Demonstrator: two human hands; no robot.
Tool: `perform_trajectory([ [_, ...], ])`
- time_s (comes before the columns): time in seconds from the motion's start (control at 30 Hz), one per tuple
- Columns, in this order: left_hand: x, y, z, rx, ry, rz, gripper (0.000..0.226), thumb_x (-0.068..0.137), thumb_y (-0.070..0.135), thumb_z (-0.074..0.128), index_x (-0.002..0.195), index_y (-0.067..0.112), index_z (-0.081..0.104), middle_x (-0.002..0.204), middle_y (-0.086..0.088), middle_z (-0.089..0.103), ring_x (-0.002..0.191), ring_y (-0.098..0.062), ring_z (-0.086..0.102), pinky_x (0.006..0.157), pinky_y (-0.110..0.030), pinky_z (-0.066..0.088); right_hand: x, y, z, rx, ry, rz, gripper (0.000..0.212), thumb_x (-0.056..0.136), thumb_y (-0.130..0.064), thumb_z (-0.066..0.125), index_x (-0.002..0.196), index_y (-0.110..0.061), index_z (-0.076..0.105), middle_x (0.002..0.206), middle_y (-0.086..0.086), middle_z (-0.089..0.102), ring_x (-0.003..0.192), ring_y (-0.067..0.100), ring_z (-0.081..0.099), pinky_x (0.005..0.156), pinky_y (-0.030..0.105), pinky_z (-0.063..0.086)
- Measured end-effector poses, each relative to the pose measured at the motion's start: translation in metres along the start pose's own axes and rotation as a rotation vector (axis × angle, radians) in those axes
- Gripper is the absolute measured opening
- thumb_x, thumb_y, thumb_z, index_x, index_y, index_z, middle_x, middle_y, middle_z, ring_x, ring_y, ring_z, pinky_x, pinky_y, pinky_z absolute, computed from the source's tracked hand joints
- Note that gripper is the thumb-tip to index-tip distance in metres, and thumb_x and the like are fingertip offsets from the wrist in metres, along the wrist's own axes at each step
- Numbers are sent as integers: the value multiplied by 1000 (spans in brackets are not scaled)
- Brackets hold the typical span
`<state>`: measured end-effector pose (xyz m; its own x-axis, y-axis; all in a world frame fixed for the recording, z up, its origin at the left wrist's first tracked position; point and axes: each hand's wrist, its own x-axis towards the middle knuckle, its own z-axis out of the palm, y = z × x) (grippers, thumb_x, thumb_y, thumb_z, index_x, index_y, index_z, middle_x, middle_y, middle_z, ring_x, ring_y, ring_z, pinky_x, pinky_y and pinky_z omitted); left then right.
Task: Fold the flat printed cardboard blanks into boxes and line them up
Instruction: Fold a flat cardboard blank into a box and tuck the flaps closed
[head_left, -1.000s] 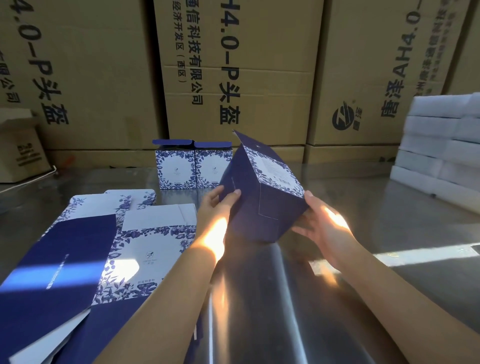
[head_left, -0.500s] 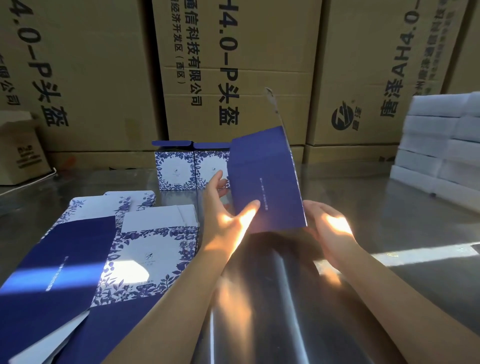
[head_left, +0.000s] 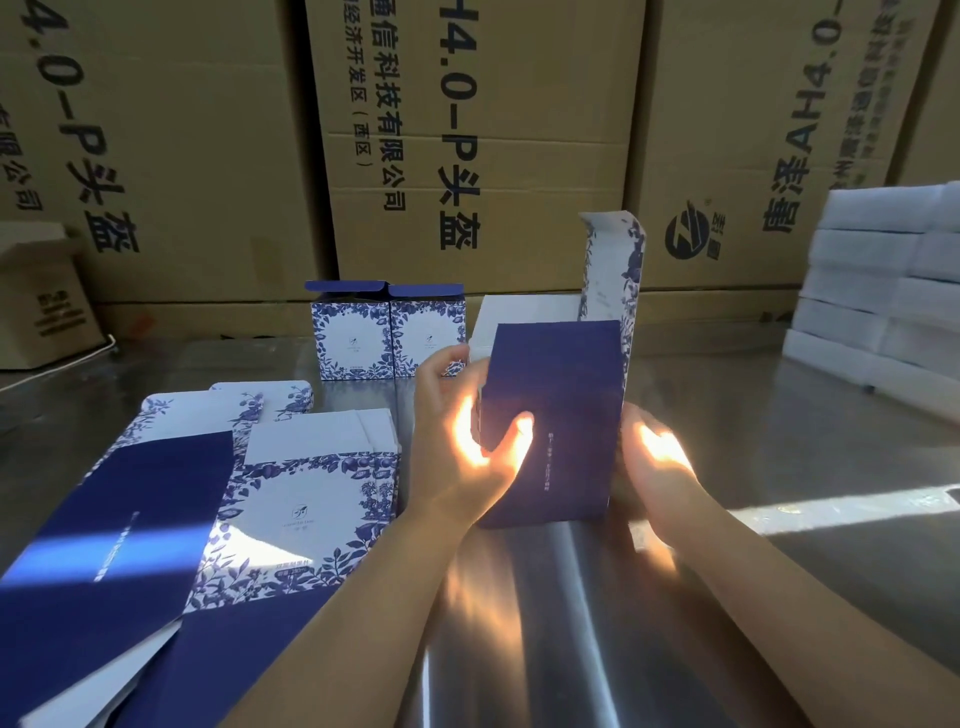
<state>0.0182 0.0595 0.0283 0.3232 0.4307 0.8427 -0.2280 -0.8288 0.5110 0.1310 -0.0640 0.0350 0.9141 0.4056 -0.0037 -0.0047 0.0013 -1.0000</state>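
Now the dark blue printed cardboard box stands in the middle of the steel table, top flaps open. Fingers of the left hand clamp its left edge; the right hand cups its right side, fingers hidden. Next, probably: tuck the flaps shut, then line it beside the finished boxes at the far edge.

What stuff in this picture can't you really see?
Head view: the bottom of the box being folded is hidden behind its own dark blue panel, so whether it is closed or open is unknown.
Head view: the tiny white writing on that panel is too small to read.
Head view: the flat blanks run off the left and bottom edges, so they cannot be counted.
Head view: the white blocks are cut off by the right edge.
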Motion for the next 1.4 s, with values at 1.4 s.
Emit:
perform_trajectory([
  [1.4, -1, 10, 0, 203, 10, 190, 27, 87, 25, 48, 97, 13, 70, 100, 4, 67, 98, -12, 52, 92, -22, 34, -31, 4, 6, -722, 304, -1206, 30, 83, -17, 53, 108, -16, 70, 108, -5, 69, 94, 10, 51, 71, 23, 46],
])
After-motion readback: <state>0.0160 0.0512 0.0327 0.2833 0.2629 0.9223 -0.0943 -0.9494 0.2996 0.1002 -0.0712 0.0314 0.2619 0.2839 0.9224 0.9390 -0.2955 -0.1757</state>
